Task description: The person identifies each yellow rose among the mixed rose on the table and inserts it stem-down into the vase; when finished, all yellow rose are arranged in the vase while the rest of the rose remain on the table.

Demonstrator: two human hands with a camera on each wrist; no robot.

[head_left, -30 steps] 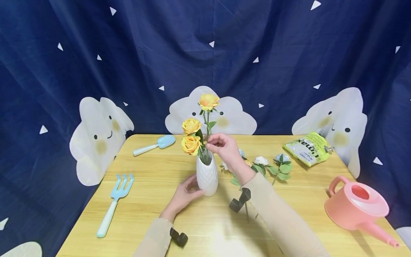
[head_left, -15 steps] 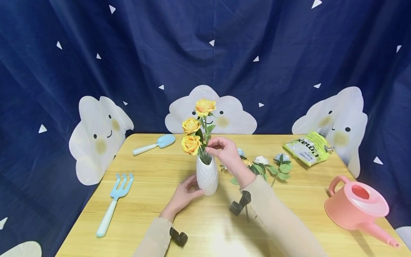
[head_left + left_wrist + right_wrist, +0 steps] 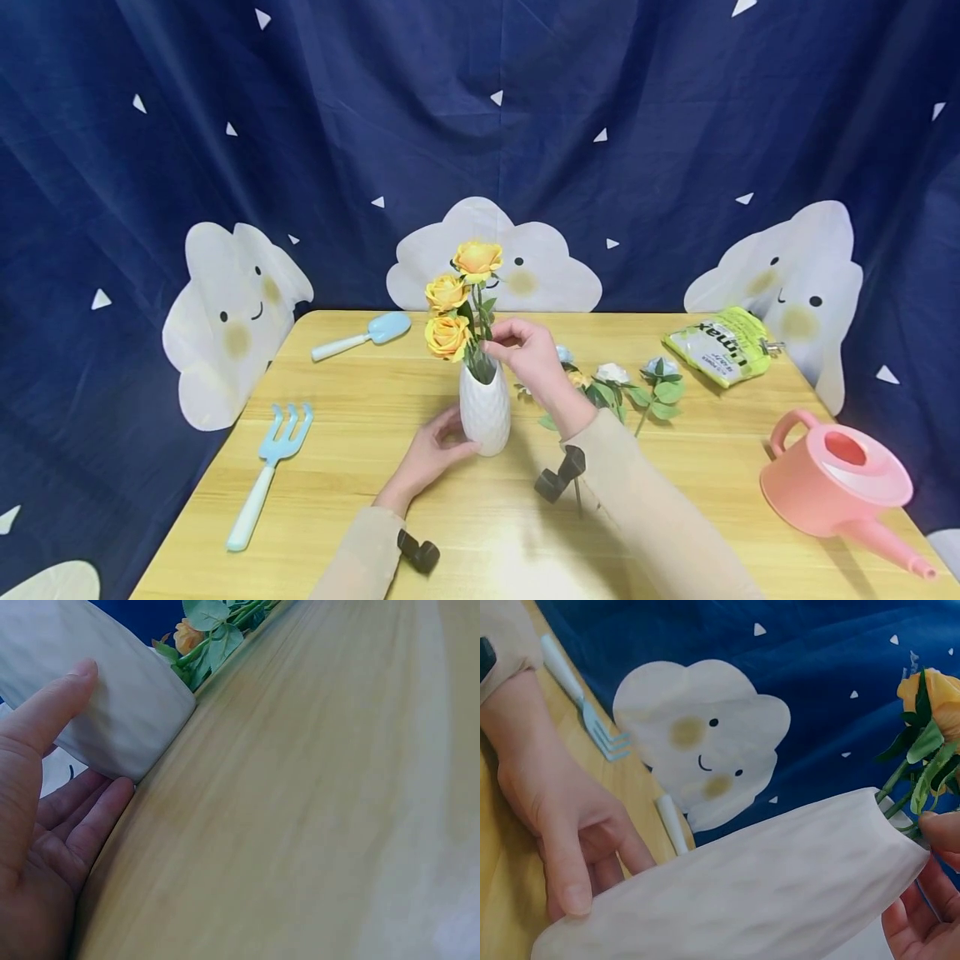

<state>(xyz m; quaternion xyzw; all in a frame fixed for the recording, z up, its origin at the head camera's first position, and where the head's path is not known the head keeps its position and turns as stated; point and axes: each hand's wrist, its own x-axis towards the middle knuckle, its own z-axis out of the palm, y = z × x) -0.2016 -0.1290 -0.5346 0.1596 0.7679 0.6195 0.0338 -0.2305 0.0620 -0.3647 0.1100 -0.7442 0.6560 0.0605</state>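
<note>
A white textured vase [image 3: 484, 417] stands upright on the wooden table. Two yellow roses [image 3: 447, 337] lean out on its left side. My right hand [image 3: 531, 358] pinches the stem of another, taller yellow rose [image 3: 477, 260] just above the vase mouth; in the right wrist view its stems enter the opening beside my fingertips [image 3: 939, 829]. Low on the vase, my left hand [image 3: 431, 454] holds it from the left. In the left wrist view the thumb lies on the vase wall [image 3: 135, 697] and the fingers reach round near its base, partly hidden. The lower stem ends are hidden inside the vase.
Blue and white roses [image 3: 611, 374] with leaves lie right of the vase, partly behind my right arm. A green bag [image 3: 718, 346] lies back right, a pink watering can [image 3: 813, 479] front right. On the left are a blue hand fork [image 3: 272, 475] and trowel [image 3: 386, 328].
The tallest yellow rose has sunk lower and shifted slightly left, its stem going deeper into the vase. My right hand has dropped a little; the left hand has stayed at the base.
</note>
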